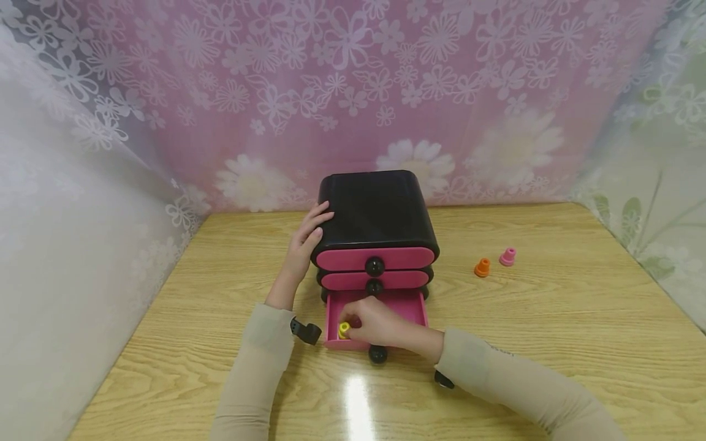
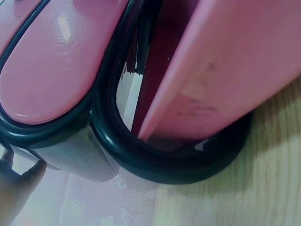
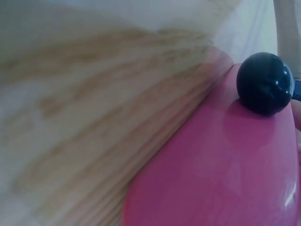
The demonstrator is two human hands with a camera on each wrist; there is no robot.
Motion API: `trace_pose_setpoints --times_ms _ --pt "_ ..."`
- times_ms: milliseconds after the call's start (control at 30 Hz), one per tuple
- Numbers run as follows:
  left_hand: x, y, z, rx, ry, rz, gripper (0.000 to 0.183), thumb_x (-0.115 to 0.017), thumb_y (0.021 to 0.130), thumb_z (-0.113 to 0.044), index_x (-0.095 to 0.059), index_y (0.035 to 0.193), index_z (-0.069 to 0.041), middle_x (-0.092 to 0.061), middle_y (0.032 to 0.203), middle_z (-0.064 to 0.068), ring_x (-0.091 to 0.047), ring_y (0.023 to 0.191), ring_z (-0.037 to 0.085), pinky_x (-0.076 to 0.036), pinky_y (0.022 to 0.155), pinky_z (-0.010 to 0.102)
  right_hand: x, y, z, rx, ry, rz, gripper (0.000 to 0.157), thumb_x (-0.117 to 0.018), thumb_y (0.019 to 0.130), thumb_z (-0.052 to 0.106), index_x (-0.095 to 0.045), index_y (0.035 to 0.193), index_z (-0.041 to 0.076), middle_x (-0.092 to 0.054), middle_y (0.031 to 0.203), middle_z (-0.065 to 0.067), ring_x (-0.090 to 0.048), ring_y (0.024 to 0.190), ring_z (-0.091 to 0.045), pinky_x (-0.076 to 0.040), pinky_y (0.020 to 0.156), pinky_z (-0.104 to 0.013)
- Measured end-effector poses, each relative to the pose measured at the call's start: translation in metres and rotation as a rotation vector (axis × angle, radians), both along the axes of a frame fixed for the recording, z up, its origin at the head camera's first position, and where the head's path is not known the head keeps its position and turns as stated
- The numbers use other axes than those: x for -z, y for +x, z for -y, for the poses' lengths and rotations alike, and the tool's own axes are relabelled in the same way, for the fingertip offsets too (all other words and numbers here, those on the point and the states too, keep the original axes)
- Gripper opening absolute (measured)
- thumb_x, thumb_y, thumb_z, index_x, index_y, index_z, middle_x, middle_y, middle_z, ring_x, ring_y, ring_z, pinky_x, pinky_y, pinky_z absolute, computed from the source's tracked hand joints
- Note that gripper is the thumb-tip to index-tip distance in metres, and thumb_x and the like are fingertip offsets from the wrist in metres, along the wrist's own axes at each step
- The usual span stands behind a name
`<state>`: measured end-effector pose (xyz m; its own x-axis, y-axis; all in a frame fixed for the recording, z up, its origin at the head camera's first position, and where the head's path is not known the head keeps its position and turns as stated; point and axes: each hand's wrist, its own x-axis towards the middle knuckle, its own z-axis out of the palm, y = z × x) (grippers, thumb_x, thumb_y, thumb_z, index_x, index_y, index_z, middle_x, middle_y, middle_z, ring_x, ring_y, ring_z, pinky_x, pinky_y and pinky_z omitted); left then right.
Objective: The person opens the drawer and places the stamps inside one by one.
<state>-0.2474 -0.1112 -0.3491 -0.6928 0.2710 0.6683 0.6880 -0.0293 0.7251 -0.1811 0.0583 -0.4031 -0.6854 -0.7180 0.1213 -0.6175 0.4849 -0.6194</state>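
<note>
A black cabinet (image 1: 375, 205) with pink drawer fronts and round black knobs stands on the table. My left hand (image 1: 304, 242) rests along its left side, fingers extended onto the top edge. In the left wrist view, part of the left hand (image 2: 21, 186) touches the cabinet's side. The bottom pink drawer (image 1: 412, 309) is pulled out; the two above it are closed. Inside it, near the left front corner, my right hand (image 1: 375, 321) pinches a small yellow stepped plastic piece (image 1: 344, 329). The drawer's pink front and black knob (image 3: 265, 84) fill much of the right wrist view.
An orange stepped piece (image 1: 482, 267) and a pink one (image 1: 508, 256) stand on the wooden table (image 1: 551, 343) to the cabinet's right. A flowered pink curtain (image 1: 287, 122) hangs behind, with pale curtains at both sides.
</note>
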Motion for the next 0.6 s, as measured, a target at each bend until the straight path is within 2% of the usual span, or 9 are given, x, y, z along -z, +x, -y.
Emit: trace_pose_setpoints --times_ms 367,600 --pt "-0.0004 0.0009 0.0 -0.002 -0.001 -0.005 0.033 -0.031 0.085 0.01 -0.042 0.114 0.022 -0.028 0.132 0.033 -0.007 0.129 0.042 -0.009 0.105 0.041 -0.0005 -0.0002 0.0007 0.005 0.016 -0.013 0.015 -0.068 0.071 0.006 -0.067 0.086 0.005 -0.063 0.077 0.001 -0.054 0.067 -0.009 -0.044 0.062 -0.02" --pt "-0.0002 0.0014 0.0001 -0.008 -0.004 0.002 0.033 -0.031 0.085 0.01 -0.042 0.114 0.021 -0.028 0.133 0.032 -0.01 0.132 0.031 -0.01 0.105 0.039 -0.0007 0.0002 -0.0006 0.003 -0.004 -0.002 0.015 -0.068 0.072 0.007 -0.067 0.086 0.005 -0.064 0.078 0.001 -0.059 0.072 -0.012 -0.047 0.065 -0.021"
